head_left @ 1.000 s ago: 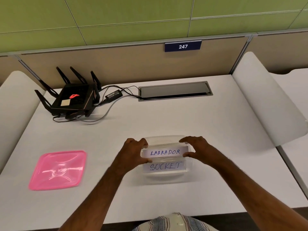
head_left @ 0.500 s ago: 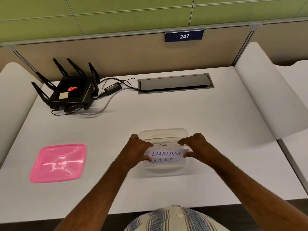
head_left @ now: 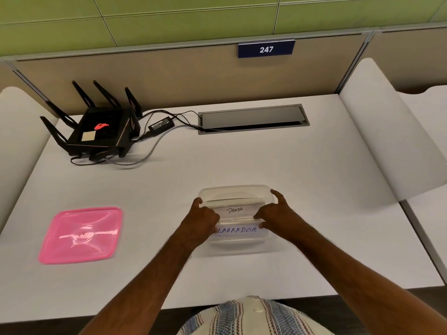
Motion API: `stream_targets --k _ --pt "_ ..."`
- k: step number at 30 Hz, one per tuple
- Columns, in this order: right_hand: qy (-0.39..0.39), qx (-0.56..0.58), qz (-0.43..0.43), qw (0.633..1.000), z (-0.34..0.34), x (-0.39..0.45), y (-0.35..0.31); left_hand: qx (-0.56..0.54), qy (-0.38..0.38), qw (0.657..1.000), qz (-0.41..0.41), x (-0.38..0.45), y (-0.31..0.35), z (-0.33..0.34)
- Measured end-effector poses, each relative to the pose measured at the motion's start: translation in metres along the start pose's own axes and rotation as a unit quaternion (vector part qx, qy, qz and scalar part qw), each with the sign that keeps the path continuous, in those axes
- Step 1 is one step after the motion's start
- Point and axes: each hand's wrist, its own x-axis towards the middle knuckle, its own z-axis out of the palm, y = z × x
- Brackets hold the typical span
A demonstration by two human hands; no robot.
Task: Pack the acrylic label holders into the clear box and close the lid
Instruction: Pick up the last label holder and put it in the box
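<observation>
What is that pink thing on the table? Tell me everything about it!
It is the pink lid, a flat square of see-through, shiny plastic with rounded corners, a raised rim and curved ridges around a small middle bump. It lies flat on the white table, far to the left of the clear box. Nothing touches it but the table; both hands are busy at the box, so the box is still open.

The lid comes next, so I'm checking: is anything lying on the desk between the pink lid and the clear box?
Nothing visible does. The flat pink plastic lid lies to the left of the clear plastic box, with bare white desk between them. Only the left hand rests at the box's left side.
</observation>
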Motion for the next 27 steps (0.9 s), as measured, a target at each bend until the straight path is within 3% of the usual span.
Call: stream_targets --k 18,21,27 --pt "-0.023 -0.079 0.027 0.996 0.002 0.003 -0.014 0.016 -0.001 1.0 -0.01 0.008 0.004 0.007" --pt "-0.004 -0.091 0.02 0.996 0.002 0.002 -0.019 0.004 0.044 0.999 -0.012 0.003 0.004 0.008" --pt "0.114 -0.009 0.002 0.993 -0.002 0.003 -0.033 -0.133 0.232 0.962 -0.059 -0.012 0.0 0.003"
